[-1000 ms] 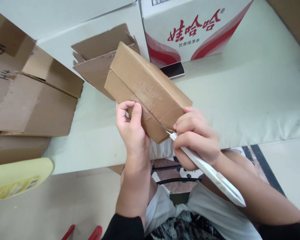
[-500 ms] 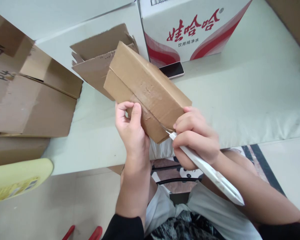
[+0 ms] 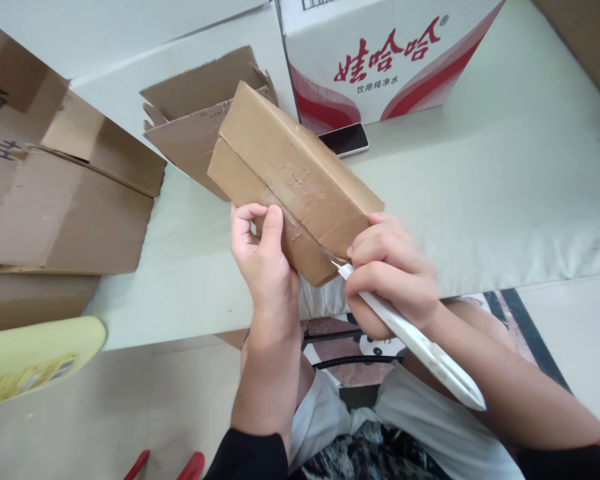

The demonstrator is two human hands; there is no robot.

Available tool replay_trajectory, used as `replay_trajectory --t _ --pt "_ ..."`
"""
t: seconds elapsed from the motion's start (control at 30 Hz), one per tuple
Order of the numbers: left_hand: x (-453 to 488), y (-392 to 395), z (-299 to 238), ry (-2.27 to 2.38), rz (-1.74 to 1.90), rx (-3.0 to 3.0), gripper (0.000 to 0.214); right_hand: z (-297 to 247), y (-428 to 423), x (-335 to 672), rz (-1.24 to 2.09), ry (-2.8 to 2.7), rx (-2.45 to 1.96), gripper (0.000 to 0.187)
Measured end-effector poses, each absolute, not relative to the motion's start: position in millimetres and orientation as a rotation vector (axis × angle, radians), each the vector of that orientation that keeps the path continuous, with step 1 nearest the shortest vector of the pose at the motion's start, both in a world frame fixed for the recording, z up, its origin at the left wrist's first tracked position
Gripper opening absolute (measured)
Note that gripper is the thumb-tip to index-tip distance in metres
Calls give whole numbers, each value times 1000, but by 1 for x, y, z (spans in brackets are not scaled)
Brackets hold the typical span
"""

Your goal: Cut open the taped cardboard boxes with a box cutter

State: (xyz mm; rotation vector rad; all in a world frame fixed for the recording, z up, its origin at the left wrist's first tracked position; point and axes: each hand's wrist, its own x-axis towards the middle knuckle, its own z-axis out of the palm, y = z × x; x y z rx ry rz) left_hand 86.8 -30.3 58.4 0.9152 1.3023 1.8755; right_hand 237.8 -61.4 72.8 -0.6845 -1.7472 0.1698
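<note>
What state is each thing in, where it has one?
Left hand: gripping the small box
Right hand: closed on the knife
Small box: held tilted, flaps down
Knife: blade out, tip at the box's seam
Box behind: open, flaps up
Phone: lying flat, screen dark
White carton: standing, top mostly out of frame

At the far side, a dark-screened phone lies beside a white carton with red lettering. Brown cartons stand left, a pale yellow object nearer.
</note>
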Motion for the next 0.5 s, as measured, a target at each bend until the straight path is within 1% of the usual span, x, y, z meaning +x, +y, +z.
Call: replay_trajectory --t 0.17,0.5 --pt "86 -30 58 1290 1877 905 31 72 -61 238 163 -1759 -691 23" --pt "85 -30 59 1321 1858 918 35 72 -63 237 151 -1764 -712 23"
